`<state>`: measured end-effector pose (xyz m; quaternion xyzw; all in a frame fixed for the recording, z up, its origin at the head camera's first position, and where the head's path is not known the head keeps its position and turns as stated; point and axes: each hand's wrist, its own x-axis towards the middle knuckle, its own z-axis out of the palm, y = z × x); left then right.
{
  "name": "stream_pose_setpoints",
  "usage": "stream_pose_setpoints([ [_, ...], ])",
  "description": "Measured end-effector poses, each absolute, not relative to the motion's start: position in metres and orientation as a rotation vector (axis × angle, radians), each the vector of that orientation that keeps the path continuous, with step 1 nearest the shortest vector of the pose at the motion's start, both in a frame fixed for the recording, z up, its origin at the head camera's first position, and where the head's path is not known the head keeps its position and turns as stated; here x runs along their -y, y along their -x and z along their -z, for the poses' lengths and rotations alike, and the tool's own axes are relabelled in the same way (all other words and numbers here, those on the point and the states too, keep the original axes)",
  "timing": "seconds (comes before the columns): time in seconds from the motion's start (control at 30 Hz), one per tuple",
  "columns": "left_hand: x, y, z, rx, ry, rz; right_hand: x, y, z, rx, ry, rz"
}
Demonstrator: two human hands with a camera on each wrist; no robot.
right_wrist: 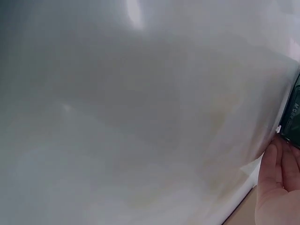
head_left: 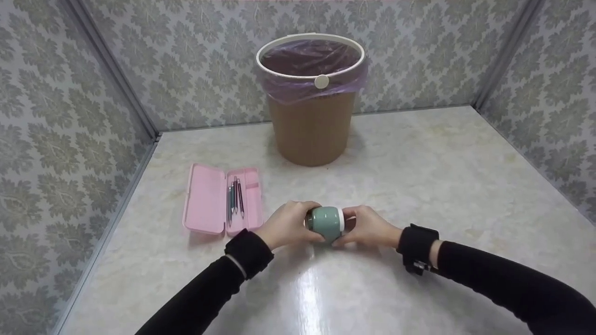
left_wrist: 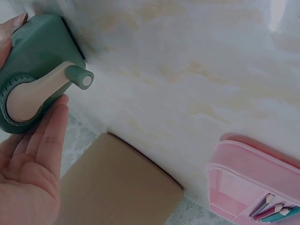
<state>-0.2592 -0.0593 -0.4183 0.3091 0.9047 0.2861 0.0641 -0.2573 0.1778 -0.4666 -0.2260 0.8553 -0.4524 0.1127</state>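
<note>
A green pencil sharpener (head_left: 327,223) sits between both hands near the middle of the table. My left hand (head_left: 288,223) holds its left end, thumb on the near side and fingers on the far side. In the left wrist view, a cream crank (left_wrist: 40,93) with a green knob shows on that end of the sharpener. My right hand (head_left: 370,228) grips the other end, beside a white rim, with thumb and fingers spread around it. The right wrist view catches only fingertips at the sharpener's dark, lettered face (right_wrist: 294,115).
Left of the hands lies an open pink pencil case (head_left: 205,200), with several pencils (head_left: 235,197) inside. A brown waste bin (head_left: 312,125) lined with a purple bag (head_left: 288,88) stands at the back. Patterned walls (head_left: 419,56) enclose the pale marbled table (head_left: 447,186) on three sides.
</note>
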Motion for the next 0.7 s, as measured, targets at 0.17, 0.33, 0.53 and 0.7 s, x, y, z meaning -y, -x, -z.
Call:
stream_pose_setpoints([
  [0.17,0.0586,0.2591,0.4173,-2.727,-0.925,-0.872,-0.1780,0.2592,0.4644,-2.500,0.684,1.321],
  [0.33,0.0578,0.2595,0.4167,-2.730,-0.923,-0.870,-0.1770,0.2601,0.4615,-2.487,0.685,1.320],
  [0.53,0.0585,0.2595,0.4164,-2.737,-0.932,-0.855,-0.1757,0.2589,0.4602,-2.487,0.664,1.322],
  [0.7,0.0598,0.2602,0.4164,-2.719,-0.948,-0.871,-0.1734,0.2596,0.4608,-2.492,0.672,1.322],
])
